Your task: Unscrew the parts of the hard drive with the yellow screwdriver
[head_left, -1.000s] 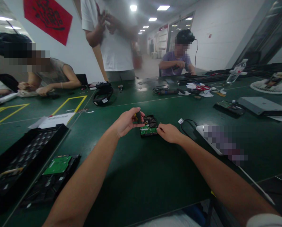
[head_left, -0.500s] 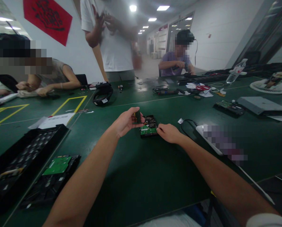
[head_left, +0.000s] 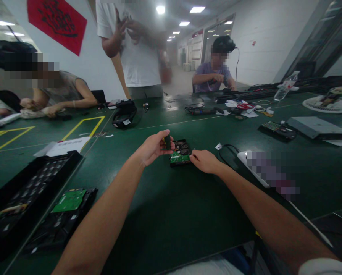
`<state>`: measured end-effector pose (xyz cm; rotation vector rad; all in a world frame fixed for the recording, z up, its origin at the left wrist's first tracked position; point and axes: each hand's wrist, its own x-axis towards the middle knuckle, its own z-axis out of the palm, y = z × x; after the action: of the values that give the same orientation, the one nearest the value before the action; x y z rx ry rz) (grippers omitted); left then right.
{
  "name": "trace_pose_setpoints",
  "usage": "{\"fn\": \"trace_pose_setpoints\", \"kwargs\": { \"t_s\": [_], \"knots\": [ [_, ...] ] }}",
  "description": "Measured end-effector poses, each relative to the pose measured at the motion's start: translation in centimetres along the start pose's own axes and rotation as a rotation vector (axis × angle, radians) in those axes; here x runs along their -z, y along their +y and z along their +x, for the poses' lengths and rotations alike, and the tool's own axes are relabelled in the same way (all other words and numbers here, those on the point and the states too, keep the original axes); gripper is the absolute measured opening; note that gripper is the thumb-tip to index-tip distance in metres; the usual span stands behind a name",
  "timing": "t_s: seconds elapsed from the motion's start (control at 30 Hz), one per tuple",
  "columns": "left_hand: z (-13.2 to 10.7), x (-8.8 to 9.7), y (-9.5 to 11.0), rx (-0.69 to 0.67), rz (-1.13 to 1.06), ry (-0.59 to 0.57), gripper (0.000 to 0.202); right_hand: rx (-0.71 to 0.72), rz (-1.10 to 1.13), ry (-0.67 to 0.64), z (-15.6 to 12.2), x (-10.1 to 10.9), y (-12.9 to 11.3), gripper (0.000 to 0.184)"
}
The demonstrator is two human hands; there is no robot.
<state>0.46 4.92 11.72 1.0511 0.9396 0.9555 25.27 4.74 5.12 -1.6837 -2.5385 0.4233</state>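
Observation:
A hard drive (head_left: 181, 157) with a green circuit board lies on the dark green table in front of me. My left hand (head_left: 154, 148) is closed around the dark handle of a screwdriver (head_left: 167, 142), held upright over the drive's left side. The screwdriver's tip is hidden behind my fingers, so I cannot tell whether it touches the drive. My right hand (head_left: 205, 161) is closed on the drive's right edge, fingers curled and thumb against the side.
At the left stand a long black tray (head_left: 35, 191) and another opened drive (head_left: 69, 200). A white power strip (head_left: 252, 168) with cables is on the right. Further right are a drive (head_left: 278, 131), a metal case (head_left: 320, 128) and a bottle (head_left: 287, 86). Other people are across the table.
Both hands, the screwdriver and the hard drive keep nearly the same places. The view has shifted very slightly.

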Motion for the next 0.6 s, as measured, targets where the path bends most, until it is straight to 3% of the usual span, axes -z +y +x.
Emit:
{"fn": "trace_pose_setpoints", "kwargs": {
  "t_s": [0.6],
  "knots": [
    [-0.49,0.2,0.49,0.017,-0.19,0.021,0.022,-0.009,-0.013,0.012,-0.04,-0.04,-0.14,0.036]
  ]
}}
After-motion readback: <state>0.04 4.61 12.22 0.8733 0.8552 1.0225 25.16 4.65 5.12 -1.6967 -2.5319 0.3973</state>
